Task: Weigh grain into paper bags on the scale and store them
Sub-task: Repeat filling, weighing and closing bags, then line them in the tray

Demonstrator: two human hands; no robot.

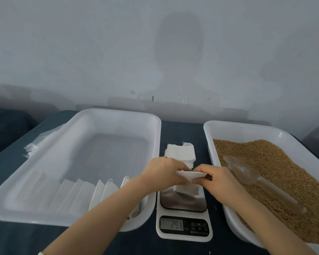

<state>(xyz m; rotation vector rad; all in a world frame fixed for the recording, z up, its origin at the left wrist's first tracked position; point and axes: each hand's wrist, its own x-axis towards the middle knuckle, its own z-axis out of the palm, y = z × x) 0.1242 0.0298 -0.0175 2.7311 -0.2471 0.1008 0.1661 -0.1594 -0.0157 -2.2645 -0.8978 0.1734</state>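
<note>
A small white paper bag (189, 188) stands on the steel platform of the kitchen scale (183, 227), whose display shows digits. My left hand (164, 172) pinches the left side of the bag's top edge. My right hand (214, 178) pinches the right side. A stack of flat unused bags (179, 152) lies behind the scale. The white tray (219, 129) on the right holds brown grain (284, 173) with a clear plastic scoop (254, 179) lying on it. The white tray (118, 116) on the left holds a row of several bags (81, 194) along its near side.
Crumpled clear plastic wrap (39, 144) lies at the left tray's far left edge. The dark blue table (180, 131) ends at a grey wall close behind the trays.
</note>
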